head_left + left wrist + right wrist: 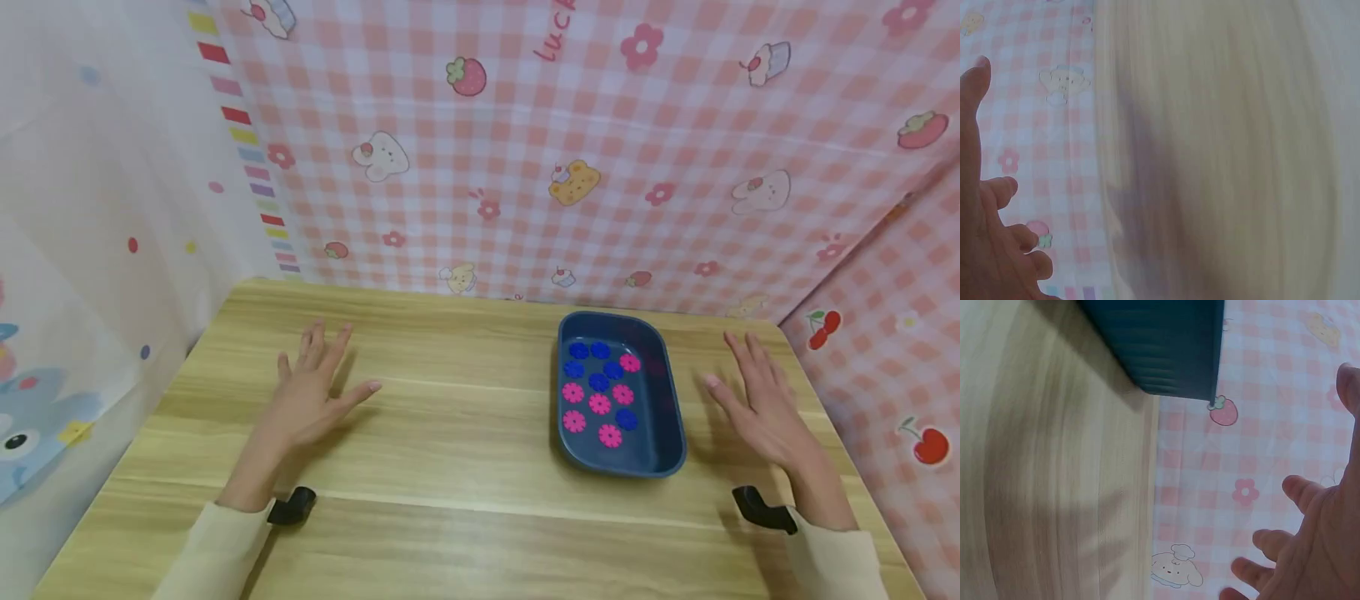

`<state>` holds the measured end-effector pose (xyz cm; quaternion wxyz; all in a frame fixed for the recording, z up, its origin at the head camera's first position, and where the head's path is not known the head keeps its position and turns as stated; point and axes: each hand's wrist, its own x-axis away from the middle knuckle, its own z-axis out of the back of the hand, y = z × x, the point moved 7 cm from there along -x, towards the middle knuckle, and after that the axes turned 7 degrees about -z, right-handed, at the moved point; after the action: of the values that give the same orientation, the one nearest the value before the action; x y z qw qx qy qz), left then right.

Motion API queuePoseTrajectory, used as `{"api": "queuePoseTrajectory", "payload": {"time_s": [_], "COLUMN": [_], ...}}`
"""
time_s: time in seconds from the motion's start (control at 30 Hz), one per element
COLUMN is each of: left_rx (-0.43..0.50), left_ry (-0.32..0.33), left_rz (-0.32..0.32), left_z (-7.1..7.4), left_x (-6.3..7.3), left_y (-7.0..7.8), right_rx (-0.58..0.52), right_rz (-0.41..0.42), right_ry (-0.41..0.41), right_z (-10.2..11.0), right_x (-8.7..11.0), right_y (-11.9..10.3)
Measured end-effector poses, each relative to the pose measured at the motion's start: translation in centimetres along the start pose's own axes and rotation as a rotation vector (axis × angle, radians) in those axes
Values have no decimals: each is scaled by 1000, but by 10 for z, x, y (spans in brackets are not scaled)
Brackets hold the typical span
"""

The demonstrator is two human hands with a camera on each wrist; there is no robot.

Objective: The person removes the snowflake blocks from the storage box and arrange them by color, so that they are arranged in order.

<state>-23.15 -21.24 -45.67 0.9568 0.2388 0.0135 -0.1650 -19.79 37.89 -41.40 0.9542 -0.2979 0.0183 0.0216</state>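
My left hand (307, 402) hovers over the left part of the table, fingers spread and nothing in them. On the other side, my right hand (765, 408) is held just right of a dark blue tray (663, 454), its fingers apart and holding nothing. Inside the tray lie several pink flower-shaped discs (599, 404) and several blue ones (597, 382), the blue mostly toward the back. In the right wrist view the tray's outer side wall (1160, 350) shows at the top, apart from the fingers (1272, 544). Only bare wood and cloth appear beyond the left fingers (1022, 237).
The wood-grain table (442, 433) ends at a pink checked cloth (480, 150) hung along the back. Another checked cloth (892, 333) borders the right side, and a white patterned cloth (97, 167) the left. A black wrist mount (294, 507) sits at each cuff.
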Motion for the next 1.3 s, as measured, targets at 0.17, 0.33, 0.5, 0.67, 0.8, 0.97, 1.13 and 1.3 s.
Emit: {"api": "queuePoseTrajectory", "payload": {"time_s": [0.17,0.33,0.5,0.67,0.8,0.97,1.13,1.3], "left_rx": [46,106,156,201,246,285,319,349], "left_ry": [-3,-14,-14,-29,-45,-59,-62,-59], "left_rz": [-26,-48,-49,-62,-83,-138,-171,-184], "left_z": [-10,-19,-26,-33,-38,-44,-47,-46], "left_x": [-7,-15,-19,-22,-25,-32,-40,-48], "left_y": [12,26,37,47,59,76,87,92], "right_rx": [-148,-179,-248,-356,-427,-463,-465,-526], "right_rz": [21,-47,-23,-10,-77,-173,-236,-259], "right_ry": [-52,-108,-111,-153,-216,-276,-288,-296], "right_z": [-4,-11,-17,-25,-34,-44,-49,-54], "right_x": [-3,-2,-3,-7,-11,-15,-17,-18], "right_y": [-3,0,-5,-6,-2,1,4,6]}}
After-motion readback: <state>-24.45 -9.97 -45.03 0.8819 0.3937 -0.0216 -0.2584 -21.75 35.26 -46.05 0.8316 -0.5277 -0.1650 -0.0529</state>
